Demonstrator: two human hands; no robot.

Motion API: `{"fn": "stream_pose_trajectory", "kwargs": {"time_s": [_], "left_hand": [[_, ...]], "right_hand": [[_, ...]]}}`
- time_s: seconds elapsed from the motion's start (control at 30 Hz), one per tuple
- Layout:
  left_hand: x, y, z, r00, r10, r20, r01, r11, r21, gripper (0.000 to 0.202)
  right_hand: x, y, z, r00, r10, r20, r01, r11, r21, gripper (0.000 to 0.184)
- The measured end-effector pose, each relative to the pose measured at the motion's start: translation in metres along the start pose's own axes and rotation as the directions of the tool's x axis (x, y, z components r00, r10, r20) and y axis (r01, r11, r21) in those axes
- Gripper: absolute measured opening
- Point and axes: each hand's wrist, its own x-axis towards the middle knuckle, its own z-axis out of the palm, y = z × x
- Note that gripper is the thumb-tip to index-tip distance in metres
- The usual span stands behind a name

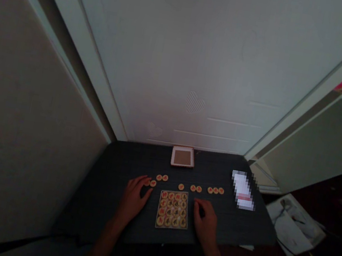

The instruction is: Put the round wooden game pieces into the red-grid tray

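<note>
My left hand (133,195) rests over the dark table, thumb and fingers apart. Its fingertips touch or overlap a round Chinese chess piece (147,182) with red marking; a second piece (153,183) lies right beside it. Between my hands sits a square tray (170,228) filled with rows of round xiangqi pieces, some marked red, some black. At the tray's right side, my right hand (206,219) is curled with thumb and index tips together. Whether anything is between those tips is hidden.
Behind the tray lie more loose pieces: a pair (162,178), a single piece (181,186), another pair (196,189) and a row of three (215,190). A shallow box lid (183,157) stands near the wall. A phone-like bright object (242,190), pixelated, lies at right.
</note>
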Motion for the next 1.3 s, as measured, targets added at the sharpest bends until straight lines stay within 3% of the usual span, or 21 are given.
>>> {"fn": "stream_pose_trajectory", "kwargs": {"time_s": [0.5, 0.67, 0.73, 0.83, 0.93, 1.17, 1.3], "left_hand": [[0.009, -0.013, -0.003, 0.998, 0.005, 0.068, -0.003, 1.0, -0.029, 0.034], [0.021, 0.003, -0.011, 0.999, 0.015, 0.039, -0.013, 0.998, -0.061, 0.032], [0.031, 0.017, -0.015, 0.995, 0.052, 0.087, -0.042, 0.993, -0.112, 0.03], [0.053, 0.042, -0.017, 0.946, 0.165, 0.278, -0.111, 0.973, -0.2, 0.026], [0.075, 0.061, -0.005, 0.886, 0.245, 0.393, -0.159, 0.958, -0.238, 0.022], [0.104, 0.079, 0.04, 0.78, 0.277, 0.561, -0.166, 0.956, -0.241, 0.023], [0.108, 0.079, 0.048, 0.764, 0.264, 0.589, -0.163, 0.962, -0.22, 0.025]], "right_hand": [[-0.001, 0.005, 0.003, 0.999, -0.033, -0.035, 0.033, 0.999, -0.008, 0.025], [-0.001, 0.005, 0.003, 0.999, -0.035, -0.028, 0.035, 0.999, -0.003, 0.024], [-0.001, 0.005, 0.003, 0.999, -0.038, -0.03, 0.038, 0.999, 0.0, 0.023], [-0.001, 0.005, 0.003, 0.999, -0.032, -0.03, 0.033, 0.999, 0.008, 0.023], [0.0, 0.006, 0.003, 0.999, -0.025, -0.031, 0.026, 1.0, 0.013, 0.024], [0.0, 0.006, 0.004, 0.999, -0.012, -0.039, 0.013, 0.999, 0.033, 0.023], [0.0, 0.006, 0.005, 0.999, -0.006, -0.048, 0.008, 0.999, 0.04, 0.023]]}}
